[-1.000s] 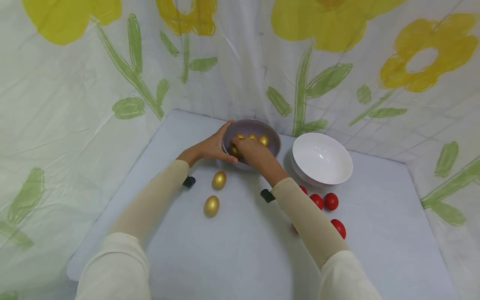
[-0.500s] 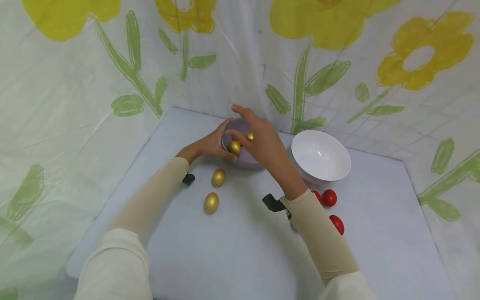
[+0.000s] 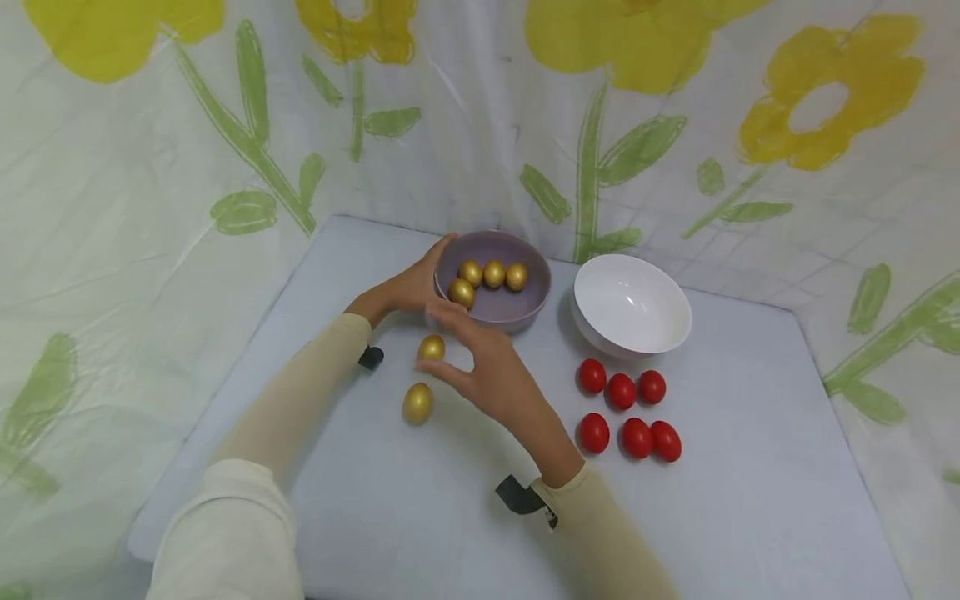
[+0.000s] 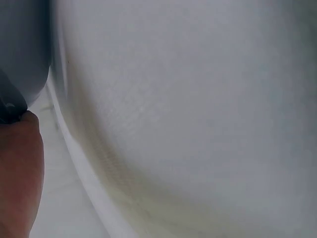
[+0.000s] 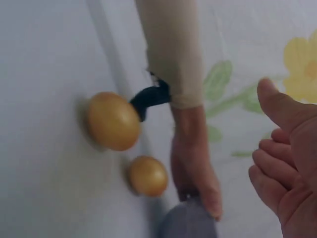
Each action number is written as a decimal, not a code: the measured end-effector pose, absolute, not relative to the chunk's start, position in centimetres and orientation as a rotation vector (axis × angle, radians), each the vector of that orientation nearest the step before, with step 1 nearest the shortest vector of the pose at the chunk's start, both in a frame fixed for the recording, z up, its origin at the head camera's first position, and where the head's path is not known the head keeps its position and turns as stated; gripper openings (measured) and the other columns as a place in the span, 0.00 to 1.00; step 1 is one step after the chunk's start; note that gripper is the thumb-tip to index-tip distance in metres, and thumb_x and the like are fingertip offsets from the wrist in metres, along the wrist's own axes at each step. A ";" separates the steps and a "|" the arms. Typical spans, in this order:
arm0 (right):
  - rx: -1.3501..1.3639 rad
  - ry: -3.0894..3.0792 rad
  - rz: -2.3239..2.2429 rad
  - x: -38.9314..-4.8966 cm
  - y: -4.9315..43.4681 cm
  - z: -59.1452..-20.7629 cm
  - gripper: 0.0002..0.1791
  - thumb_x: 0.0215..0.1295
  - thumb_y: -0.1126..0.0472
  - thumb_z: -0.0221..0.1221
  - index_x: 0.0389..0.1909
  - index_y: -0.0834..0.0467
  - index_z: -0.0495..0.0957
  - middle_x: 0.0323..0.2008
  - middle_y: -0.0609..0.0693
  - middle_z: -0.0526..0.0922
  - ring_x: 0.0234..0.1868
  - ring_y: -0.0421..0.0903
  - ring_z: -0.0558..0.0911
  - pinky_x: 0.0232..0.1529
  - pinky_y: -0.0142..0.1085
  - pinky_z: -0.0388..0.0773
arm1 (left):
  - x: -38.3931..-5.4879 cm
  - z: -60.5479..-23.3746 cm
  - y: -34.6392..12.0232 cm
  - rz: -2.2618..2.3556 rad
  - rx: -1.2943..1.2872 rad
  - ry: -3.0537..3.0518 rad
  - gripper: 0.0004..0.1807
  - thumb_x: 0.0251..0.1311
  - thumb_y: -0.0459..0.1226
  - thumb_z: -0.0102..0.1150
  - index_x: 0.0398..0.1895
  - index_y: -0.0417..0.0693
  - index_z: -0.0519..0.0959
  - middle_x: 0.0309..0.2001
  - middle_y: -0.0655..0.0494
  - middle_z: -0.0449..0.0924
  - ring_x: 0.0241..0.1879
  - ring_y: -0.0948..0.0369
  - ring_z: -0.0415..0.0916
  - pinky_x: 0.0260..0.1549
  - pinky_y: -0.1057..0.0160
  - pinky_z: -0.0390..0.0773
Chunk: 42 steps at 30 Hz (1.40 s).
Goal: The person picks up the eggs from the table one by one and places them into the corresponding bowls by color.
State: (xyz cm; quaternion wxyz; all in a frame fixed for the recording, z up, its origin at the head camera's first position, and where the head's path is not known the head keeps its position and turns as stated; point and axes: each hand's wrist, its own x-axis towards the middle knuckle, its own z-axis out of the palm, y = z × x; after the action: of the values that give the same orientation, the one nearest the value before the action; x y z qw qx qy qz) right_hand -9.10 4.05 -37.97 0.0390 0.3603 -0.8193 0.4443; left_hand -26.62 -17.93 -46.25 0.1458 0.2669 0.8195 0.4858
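A mauve bowl (image 3: 498,314) at the back of the table contains several gold eggs (image 3: 493,274). My left hand (image 3: 408,287) holds its left side, fingers and thumb spread around the rim; the left wrist view shows a finger (image 4: 22,168) against the dark bowl wall (image 4: 25,44). Two more gold eggs lie on the table, one nearer the bowl (image 3: 432,347) and one closer to me (image 3: 417,403). My right hand (image 3: 498,379) hovers over the table beside them, thumb and fingers apart with nothing between; its thumb tip overlaps the nearer-bowl egg in the head view.
To the right of the mauve bowl stands a white bowl (image 3: 630,308) with nothing in it. Several red eggs (image 3: 637,437) lie in two rows in front of it. A curtain with yellow flowers (image 3: 592,167) hangs behind the table (image 3: 750,467).
My right hand has let go of a gold egg inside the mauve bowl, lifted out and come back toward the loose gold eggs. The left hand stays at the bowl.
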 end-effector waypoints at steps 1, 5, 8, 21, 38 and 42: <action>1.098 -2.553 1.365 -8.7 4.0 -38.9 0.39 0.66 0.54 0.75 0.76 0.52 0.72 0.72 0.46 0.77 0.73 0.41 0.74 0.72 0.39 0.72 | -26.6 -46.2 -17.9 1.387 0.765 2.385 0.80 0.46 0.57 0.85 0.88 0.59 0.31 0.86 0.50 0.38 0.83 0.49 0.43 0.79 0.39 0.49; 1.081 -2.705 1.348 -7.6 3.6 -42.0 0.38 0.66 0.50 0.74 0.74 0.51 0.72 0.69 0.47 0.80 0.69 0.46 0.79 0.68 0.41 0.75 | -26.7 -46.2 -18.0 1.363 0.723 2.403 0.79 0.46 0.56 0.86 0.87 0.62 0.31 0.86 0.52 0.35 0.84 0.49 0.41 0.79 0.39 0.48; 1.061 -2.797 1.308 -7.0 3.3 -43.7 0.38 0.65 0.48 0.74 0.73 0.52 0.73 0.67 0.49 0.82 0.66 0.47 0.81 0.66 0.42 0.77 | -26.7 -46.2 -18.1 1.352 0.708 2.404 0.79 0.46 0.55 0.86 0.87 0.65 0.31 0.87 0.53 0.34 0.84 0.50 0.38 0.79 0.40 0.47; 1.002 -2.910 1.186 -5.7 2.3 -46.9 0.35 0.67 0.49 0.73 0.72 0.51 0.74 0.65 0.44 0.83 0.64 0.39 0.82 0.64 0.35 0.77 | -26.7 -46.2 -18.0 1.353 0.723 2.404 0.80 0.45 0.56 0.86 0.87 0.64 0.31 0.86 0.52 0.38 0.84 0.51 0.42 0.79 0.42 0.49; 0.956 -2.811 1.370 -6.7 4.2 -44.4 0.33 0.63 0.57 0.76 0.69 0.50 0.78 0.65 0.43 0.83 0.65 0.41 0.82 0.64 0.35 0.78 | -26.8 -46.3 -17.9 1.335 0.699 2.400 0.79 0.46 0.57 0.85 0.87 0.70 0.30 0.87 0.56 0.35 0.84 0.52 0.40 0.79 0.42 0.48; 0.950 -2.760 1.399 -8.1 5.8 -42.0 0.35 0.62 0.58 0.77 0.70 0.52 0.78 0.67 0.44 0.82 0.66 0.42 0.81 0.64 0.34 0.78 | -26.7 -46.3 -17.9 1.350 0.698 2.395 0.79 0.45 0.58 0.85 0.87 0.69 0.31 0.86 0.55 0.36 0.84 0.51 0.41 0.79 0.41 0.48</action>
State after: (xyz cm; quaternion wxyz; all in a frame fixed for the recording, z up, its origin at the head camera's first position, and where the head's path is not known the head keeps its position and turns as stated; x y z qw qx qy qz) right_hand -8.07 5.81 -41.99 -0.0474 0.2931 -0.8517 0.4318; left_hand -26.73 -17.85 -46.31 0.1519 0.2431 0.8347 0.4703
